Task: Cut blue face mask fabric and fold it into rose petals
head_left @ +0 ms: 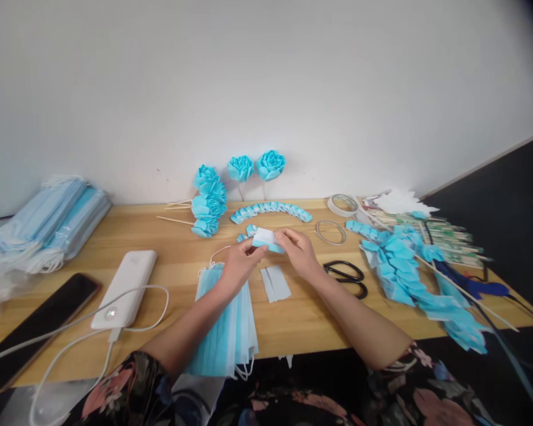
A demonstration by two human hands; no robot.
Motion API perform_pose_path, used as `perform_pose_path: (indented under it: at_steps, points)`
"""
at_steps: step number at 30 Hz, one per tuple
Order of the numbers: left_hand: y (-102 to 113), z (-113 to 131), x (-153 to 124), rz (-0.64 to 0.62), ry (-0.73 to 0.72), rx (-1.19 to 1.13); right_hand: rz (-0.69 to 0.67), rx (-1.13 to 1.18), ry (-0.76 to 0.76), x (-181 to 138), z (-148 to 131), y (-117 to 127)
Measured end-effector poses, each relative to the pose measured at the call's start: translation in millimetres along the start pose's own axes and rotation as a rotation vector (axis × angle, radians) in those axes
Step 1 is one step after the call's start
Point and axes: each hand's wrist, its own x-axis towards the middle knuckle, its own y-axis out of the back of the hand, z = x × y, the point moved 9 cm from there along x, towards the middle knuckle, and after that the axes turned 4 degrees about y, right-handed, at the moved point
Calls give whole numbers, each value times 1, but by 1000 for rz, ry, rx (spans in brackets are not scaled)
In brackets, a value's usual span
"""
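Both hands meet over the middle of the wooden table (302,322), pinching a small folded piece of blue and white mask fabric (266,238) between them. My left hand (238,264) grips its left end and my right hand (296,249) grips its right end. Under my left forearm lies a stack of blue face masks (231,331) at the table's front edge. Two cut fabric strips (275,283) lie just below my hands. Black scissors (349,276) rest to the right of my right hand.
Blue fabric flowers on sticks (209,201) stand and lie by the wall, with a curved row of folded pieces (270,210). Tape rolls (343,204), more folded blue pieces (404,266) and sticks are at right. A power bank (125,288), phone (39,328) and mask pile (48,222) sit left.
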Motion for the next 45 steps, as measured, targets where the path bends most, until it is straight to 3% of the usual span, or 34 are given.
perform_pose_path:
  at_steps: [14, 25, 39, 45]
  points:
    - [-1, -16, -1, -2, 11, 5, 14, -99, 39, -1, 1, -1]
    - [-2, -2, -5, -77, -57, -89, 30, -97, 121, 0, -9, -1]
    - [-9, 27, 19, -23, -112, 53, 29, -170, 222, 22, -32, 20]
    - [-18, 21, 23, -58, -87, 48, 16, -232, 252, 20, -30, 29]
